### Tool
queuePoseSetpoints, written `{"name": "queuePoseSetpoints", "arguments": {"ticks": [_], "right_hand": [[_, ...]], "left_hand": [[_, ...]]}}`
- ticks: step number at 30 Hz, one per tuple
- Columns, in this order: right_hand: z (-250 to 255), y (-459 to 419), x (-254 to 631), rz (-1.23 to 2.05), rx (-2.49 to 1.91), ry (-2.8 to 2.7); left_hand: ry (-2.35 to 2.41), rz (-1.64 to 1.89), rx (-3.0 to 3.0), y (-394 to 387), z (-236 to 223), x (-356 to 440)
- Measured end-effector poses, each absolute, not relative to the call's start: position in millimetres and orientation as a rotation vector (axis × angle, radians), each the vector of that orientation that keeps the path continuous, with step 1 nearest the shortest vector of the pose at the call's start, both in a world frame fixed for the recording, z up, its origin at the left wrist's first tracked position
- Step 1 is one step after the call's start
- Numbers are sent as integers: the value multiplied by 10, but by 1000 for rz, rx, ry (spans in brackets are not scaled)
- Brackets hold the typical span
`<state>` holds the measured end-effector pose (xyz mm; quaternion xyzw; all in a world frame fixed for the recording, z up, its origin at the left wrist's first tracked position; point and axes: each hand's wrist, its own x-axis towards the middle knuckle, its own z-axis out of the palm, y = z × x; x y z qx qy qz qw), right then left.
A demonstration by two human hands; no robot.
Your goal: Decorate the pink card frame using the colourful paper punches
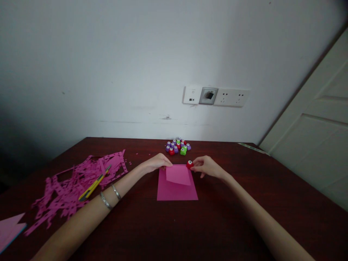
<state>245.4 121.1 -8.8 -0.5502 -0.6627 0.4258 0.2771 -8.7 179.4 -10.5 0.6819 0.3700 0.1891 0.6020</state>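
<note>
Pink paper (177,193) lies mid-desk (231,217), a hand at each far corner.
The left hand (159,162) pinches a lighter piece (178,175) by its far-left corner; the right (208,166) grips a red punch (189,165) at the paper's far-right corner. More punches (176,148) cluster by the desk's far edge; a cutter (94,187) rests on scraps (81,174) leftward.

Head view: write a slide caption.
Left fingers hold a pink paper sheet; right fingers a rounded red plastic punch.
</note>
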Motion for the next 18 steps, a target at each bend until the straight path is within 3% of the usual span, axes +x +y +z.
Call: {"name": "queuePoseSetpoints", "arguments": {"ticks": [18], "right_hand": [[-32, 1178, 2443, 1113, -1462, -1854]], "left_hand": [[881, 440, 1549, 1790, -91, -91]]}}
